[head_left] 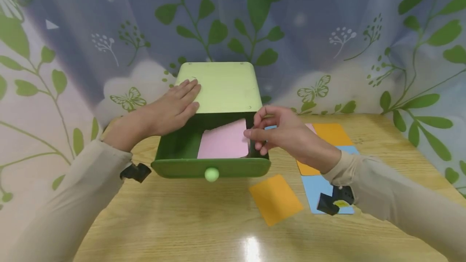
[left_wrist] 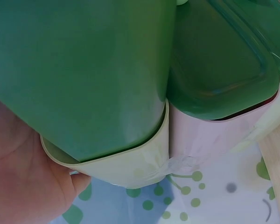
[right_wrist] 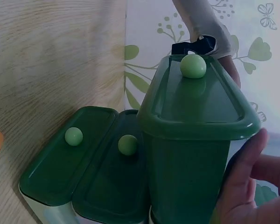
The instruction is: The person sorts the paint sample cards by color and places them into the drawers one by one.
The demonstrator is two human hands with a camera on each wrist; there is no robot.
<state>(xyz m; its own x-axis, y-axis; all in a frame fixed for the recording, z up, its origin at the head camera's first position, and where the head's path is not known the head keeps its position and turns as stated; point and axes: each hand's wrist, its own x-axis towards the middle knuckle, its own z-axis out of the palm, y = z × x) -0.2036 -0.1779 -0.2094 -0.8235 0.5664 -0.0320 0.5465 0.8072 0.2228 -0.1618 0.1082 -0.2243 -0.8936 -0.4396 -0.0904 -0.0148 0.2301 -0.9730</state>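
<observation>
In the head view, a small drawer cabinet with a light green top [head_left: 225, 88] has its dark green upper drawer [head_left: 178, 140] pulled out. My left hand [head_left: 171, 106] rests on the cabinet's top at the left, fingers straight. A pink card [head_left: 223, 142] lies in the drawer, its right side tilted up. With thumb and curled index finger, my right hand [head_left: 282, 132] pinches that card's right edge, though the index fingertip is hidden. The right wrist view shows this hand [right_wrist: 259, 186] beside the drawer's side wall [right_wrist: 189, 177], the card out of sight.
An orange card [head_left: 276, 199] lies on the wooden table [head_left: 174, 221] before the drawer. More blue cards [head_left: 316, 191], orange ones [head_left: 331, 132] and a bit of pink lie under my right forearm. Two lower drawers [right_wrist: 67, 156] are closed. A leaf-patterned curtain [head_left: 225, 19] hangs behind.
</observation>
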